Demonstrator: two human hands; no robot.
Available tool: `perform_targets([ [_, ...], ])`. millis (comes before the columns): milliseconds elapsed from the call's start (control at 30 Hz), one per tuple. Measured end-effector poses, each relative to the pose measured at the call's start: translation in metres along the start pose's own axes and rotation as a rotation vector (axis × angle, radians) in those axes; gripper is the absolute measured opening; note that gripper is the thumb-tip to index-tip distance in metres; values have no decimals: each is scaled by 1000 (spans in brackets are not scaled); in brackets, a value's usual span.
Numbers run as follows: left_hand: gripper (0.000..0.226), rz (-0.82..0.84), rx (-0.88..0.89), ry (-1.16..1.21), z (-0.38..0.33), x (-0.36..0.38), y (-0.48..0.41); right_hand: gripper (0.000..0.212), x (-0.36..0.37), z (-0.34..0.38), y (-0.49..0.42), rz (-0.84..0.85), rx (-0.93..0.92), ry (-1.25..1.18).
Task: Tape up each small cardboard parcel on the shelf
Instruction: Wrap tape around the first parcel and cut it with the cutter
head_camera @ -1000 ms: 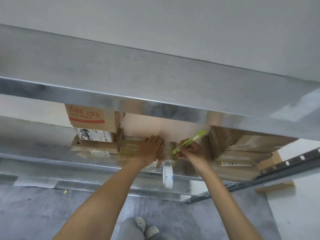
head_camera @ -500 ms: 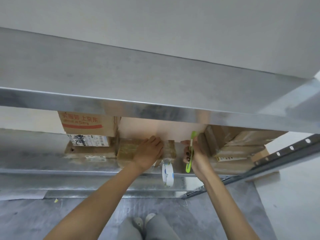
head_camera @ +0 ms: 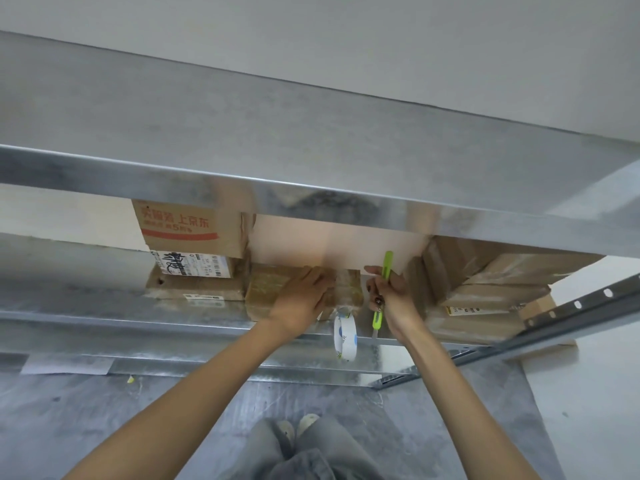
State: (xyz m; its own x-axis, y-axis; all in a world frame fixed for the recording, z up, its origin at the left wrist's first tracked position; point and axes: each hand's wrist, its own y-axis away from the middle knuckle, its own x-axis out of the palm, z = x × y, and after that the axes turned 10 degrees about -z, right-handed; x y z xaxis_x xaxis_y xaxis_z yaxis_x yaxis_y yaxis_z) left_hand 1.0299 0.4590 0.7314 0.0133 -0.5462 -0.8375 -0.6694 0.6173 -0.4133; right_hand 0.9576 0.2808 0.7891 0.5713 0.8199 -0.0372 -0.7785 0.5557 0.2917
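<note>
I read this as the cutting step on one box. The small brown cardboard parcel (head_camera: pixel 268 285) sits at the front edge of the lower galvanised metal shelf (head_camera: pixel 121 317). It lies between a stack of printed cardboard boxes (head_camera: pixel 188 237) toward the shelf's left end and a heap of taped brown cartons (head_camera: pixel 485 282) toward its right end. I have the left hand (head_camera: pixel 304 296) lying flat on the parcel's top, fingers straight and together. I take that as pinning both the box and the strip of clear tape (head_camera: pixel 346 289) so neither slides. The strip crosses the parcel's right part and drops past the front edge, where the white roll of tape with blue markings (head_camera: pixel 345 336) hangs free below the shelf lip. Its weight seems to pull the strip taut, which would suit a clean cut. The right hand (head_camera: pixel 394 299) is curled round the lime-green utility knife (head_camera: pixel 388 265), held near upright just beside the parcel's right side, with its thin tip pointing down by the front edge, near the strip. I cannot tell whether the blade touches the tape. The upper metal shelf (head_camera: pixel 311 133) hides the back of the lower one, so I cannot say how many parcels are left untaped.
</note>
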Motion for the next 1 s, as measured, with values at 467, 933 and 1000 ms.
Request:
perform_targets([
  [467, 29, 194, -1086, 891, -91, 4, 40, 42, -11, -41, -13, 224, -650, 817],
  [933, 12, 138, -1215, 1332, -88, -1, 13, 23, -4, -26, -10, 124, -522, 1034],
  [1000, 15, 192, -1237, 1380, -83, -2, 15, 23, -3, -23, -7, 92, -491, 1021],
])
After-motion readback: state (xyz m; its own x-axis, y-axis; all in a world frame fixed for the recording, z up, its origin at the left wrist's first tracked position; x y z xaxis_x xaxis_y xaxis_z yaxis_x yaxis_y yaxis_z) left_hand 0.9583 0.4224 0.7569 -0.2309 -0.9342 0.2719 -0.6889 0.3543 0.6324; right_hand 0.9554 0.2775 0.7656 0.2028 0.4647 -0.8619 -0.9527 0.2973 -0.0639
